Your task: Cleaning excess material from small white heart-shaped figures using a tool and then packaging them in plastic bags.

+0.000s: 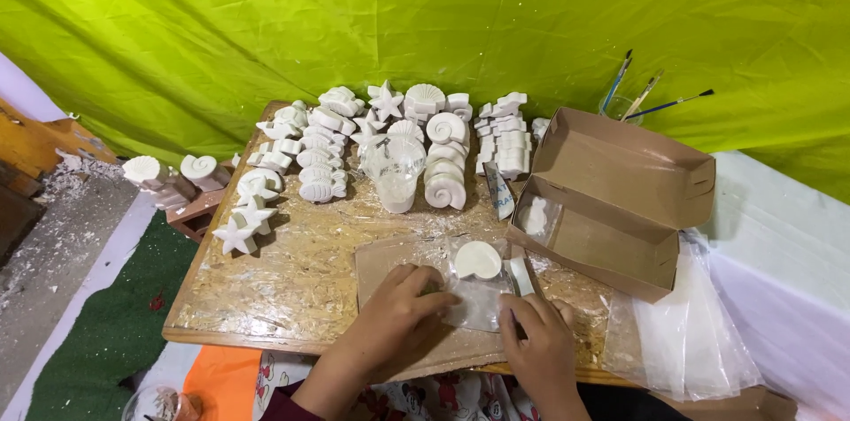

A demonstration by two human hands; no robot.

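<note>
My left hand (398, 315) presses down on a clear plastic bag (478, 301) lying on a brown cardboard sheet (381, 262) at the board's front edge. My right hand (537, 346) pinches the bag's right side. A white plaster shell piece (477, 259) rests at the bag's far end, just beyond my fingers. Whether it is inside the bag, I cannot tell.
Many white plaster shells and starfish (390, 142) stand in rows on the wooden board (266, 288). An open cardboard box (611, 200) sits at the right, with loose plastic bags (682, 332) beside it. Paintbrushes (637, 98) stand behind. A green sheet hangs at the back.
</note>
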